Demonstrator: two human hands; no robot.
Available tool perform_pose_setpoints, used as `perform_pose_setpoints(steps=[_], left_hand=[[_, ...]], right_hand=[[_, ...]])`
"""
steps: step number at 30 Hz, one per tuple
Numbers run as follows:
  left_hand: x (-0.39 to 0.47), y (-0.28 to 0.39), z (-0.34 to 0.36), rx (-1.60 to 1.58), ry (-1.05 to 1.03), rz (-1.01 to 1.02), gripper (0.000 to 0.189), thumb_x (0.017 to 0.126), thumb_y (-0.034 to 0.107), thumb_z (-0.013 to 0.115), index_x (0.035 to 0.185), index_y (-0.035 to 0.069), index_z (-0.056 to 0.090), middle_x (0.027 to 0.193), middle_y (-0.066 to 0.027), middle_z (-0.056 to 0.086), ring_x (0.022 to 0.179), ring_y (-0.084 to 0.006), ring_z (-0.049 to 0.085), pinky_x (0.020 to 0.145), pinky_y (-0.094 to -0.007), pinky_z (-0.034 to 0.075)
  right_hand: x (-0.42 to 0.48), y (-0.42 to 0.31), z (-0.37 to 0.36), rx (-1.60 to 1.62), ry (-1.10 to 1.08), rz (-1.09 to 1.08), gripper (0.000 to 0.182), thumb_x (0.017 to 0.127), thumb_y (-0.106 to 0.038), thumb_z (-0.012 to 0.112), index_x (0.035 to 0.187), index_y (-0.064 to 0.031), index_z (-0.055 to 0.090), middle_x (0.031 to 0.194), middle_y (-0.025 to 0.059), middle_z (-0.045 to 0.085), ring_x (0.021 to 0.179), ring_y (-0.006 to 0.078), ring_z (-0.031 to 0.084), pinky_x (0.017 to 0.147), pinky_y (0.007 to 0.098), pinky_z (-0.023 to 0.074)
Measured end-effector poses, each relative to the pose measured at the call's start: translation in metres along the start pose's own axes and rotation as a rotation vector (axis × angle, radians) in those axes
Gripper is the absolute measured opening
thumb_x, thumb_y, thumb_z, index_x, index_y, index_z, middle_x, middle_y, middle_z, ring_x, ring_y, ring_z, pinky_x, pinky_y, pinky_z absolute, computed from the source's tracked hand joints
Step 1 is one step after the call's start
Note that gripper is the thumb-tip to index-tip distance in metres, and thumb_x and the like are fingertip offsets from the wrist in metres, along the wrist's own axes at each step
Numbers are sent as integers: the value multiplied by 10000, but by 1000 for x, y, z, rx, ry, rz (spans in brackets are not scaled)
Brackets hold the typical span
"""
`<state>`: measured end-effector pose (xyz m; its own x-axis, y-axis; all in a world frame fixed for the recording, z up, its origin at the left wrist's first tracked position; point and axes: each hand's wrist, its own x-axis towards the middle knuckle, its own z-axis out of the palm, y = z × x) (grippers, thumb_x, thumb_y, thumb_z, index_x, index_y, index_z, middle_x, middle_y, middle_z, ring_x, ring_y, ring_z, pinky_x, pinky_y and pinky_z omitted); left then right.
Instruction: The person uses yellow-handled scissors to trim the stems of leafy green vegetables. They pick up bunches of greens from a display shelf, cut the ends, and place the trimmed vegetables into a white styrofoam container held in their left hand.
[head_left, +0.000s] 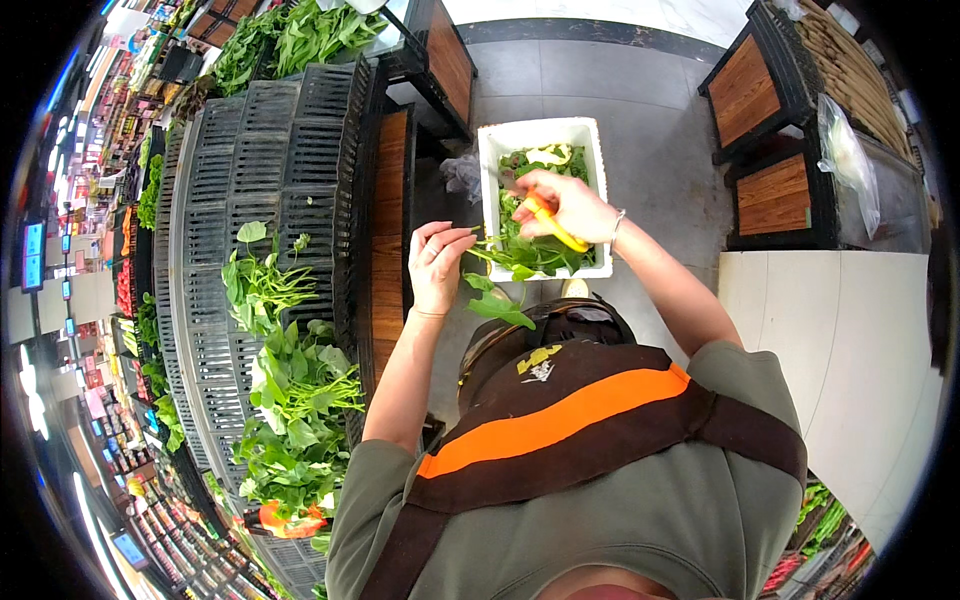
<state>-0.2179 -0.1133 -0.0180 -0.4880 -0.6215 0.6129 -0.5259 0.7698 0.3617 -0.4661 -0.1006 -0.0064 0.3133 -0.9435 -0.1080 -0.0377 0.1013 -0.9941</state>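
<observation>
In front of me, at floor level, stands a white foam box (490, 150) holding loose green leaves and trimmings (551, 154). My right hand (574, 206) is over it, closed around a tool with a yellow and orange handle (556, 225); its working end is too blurred to identify. My left hand (437, 262), left of the box, pinches a leafy green stem (499, 259) between thumb and fingertips. The stem's leaves droop over the box's near edge. Several heaps of leafy greens (289, 375) lie on the black slatted display shelf (255, 142) to my left.
An orange item (289, 519) sits by the nearest greens. A wood-panelled display stand (757, 82) with long brown produce (851, 71) is at the far right, a plastic bag (847, 161) hanging there. A white counter surface (810, 330) borders my right. Crumpled clear plastic (461, 176) lies beside the box.
</observation>
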Motion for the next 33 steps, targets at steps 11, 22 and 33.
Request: perform_pose_setpoints(steps=[11, 22, 33], left_hand=[[6, 5, -2, 17, -68, 46, 223, 622, -21, 652, 808, 100, 641, 854, 1, 646, 840, -218, 580, 753, -313, 477], [-7, -5, -31, 75, -11, 12, 280, 557, -5, 627, 817, 95, 662, 841, -7, 638, 818, -218, 573, 728, -323, 478], [28, 9, -32, 249, -64, 163, 301, 561, 48, 605, 837, 141, 681, 875, 29, 589, 888, -211, 531, 761, -343, 446]], right_hand=[[9, -4, 28, -382, 120, -181, 369, 739, -70, 694, 1067, -34, 527, 735, 59, 607, 669, 112, 567, 659, 270, 472], [1, -10, -3, 191, -116, -32, 377, 743, -24, 677, 1083, -39, 515, 805, 9, 596, 741, 85, 571, 679, 232, 457], [7, -13, 19, -552, 455, -188, 407, 713, -216, 722, 1065, -120, 542, 874, 97, 669, 793, 279, 647, 688, 350, 505]])
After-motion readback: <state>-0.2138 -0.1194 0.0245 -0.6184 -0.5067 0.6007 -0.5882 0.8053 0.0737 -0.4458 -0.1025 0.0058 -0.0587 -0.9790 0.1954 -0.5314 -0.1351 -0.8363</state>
